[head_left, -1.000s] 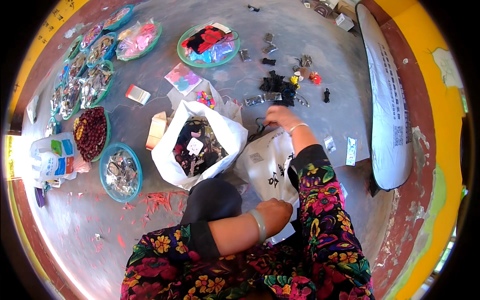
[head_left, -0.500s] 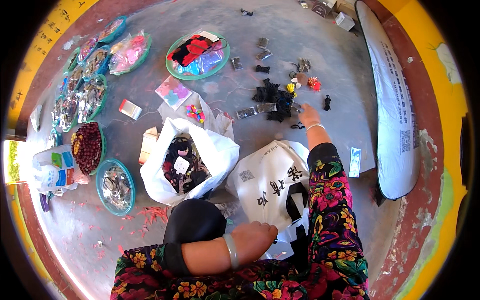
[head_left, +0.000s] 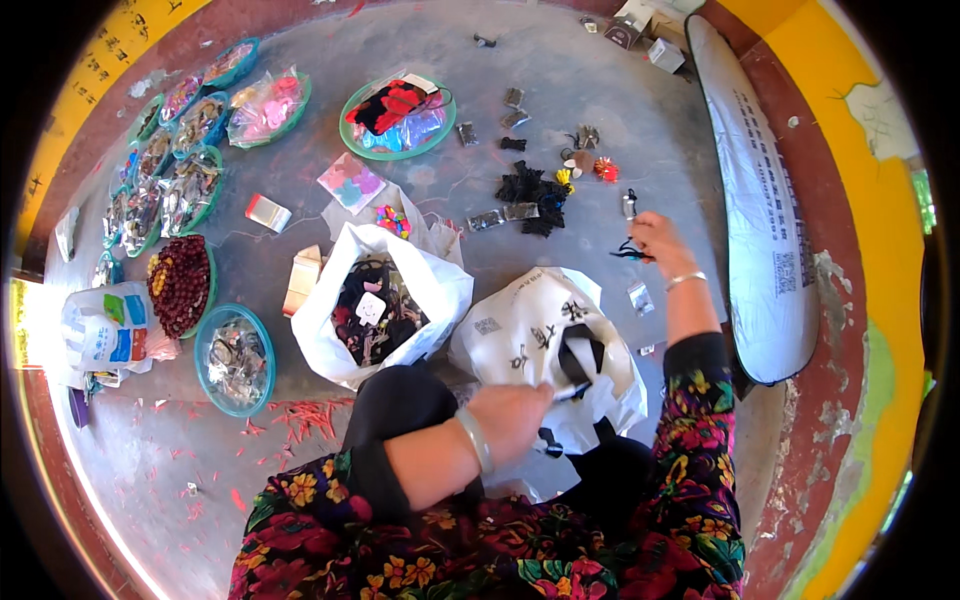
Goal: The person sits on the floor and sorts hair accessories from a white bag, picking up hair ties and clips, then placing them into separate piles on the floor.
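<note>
While the right grip (head_left: 660, 238) pinches a black cord (head_left: 632, 251) beyond the white plastic bag (head_left: 525, 325), best keep it untangled | left grip (head_left: 510, 412): beside bag's near edge, hold unclear

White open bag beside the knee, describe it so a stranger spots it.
Find the person's dark knee, low and left of centre. Just beyond it sits the open white bag, left of a printed white bag. Its wide mouth shows dark contents and a pale square piece, while its neighbour bears dark lettering.
</note>
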Tool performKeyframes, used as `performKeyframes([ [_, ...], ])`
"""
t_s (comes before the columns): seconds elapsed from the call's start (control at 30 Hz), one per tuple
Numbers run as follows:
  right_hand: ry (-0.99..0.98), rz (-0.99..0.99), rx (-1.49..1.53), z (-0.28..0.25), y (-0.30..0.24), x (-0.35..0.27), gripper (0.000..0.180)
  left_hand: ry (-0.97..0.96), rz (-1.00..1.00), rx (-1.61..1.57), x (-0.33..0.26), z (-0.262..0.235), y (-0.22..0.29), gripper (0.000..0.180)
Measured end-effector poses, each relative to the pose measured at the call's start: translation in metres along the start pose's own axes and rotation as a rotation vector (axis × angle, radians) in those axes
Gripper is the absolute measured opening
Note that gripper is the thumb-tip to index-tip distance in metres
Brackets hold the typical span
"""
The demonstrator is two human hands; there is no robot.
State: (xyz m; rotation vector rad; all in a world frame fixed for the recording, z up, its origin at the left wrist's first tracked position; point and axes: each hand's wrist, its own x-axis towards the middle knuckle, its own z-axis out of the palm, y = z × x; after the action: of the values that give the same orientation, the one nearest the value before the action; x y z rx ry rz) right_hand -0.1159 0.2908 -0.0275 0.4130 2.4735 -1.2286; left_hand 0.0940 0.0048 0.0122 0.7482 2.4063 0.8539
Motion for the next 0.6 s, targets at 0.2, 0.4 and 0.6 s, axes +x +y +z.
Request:
performKeyframes([
  [0.2, 0.075, -0.208, 0.512, -0.031, -0.062, -0.165, 0.002, 0.499, -0.123, -0.232, 0.025, -0.004, -0.008, 0.021],
  [0.4, -0.084, -0.361, 0.613, 0.02, -0.044, -0.226, 0.006, 0.614, -0.14, -0.29, 0.043, -0.01, -0.027, 0.03],
  [0.6, -0.009, -0.522, 0.017, 0.071, -0.007, -0.207, 0.018, 0.605, -0.147, -0.258, 0.044, -0.019, -0.025, 0.033],
])
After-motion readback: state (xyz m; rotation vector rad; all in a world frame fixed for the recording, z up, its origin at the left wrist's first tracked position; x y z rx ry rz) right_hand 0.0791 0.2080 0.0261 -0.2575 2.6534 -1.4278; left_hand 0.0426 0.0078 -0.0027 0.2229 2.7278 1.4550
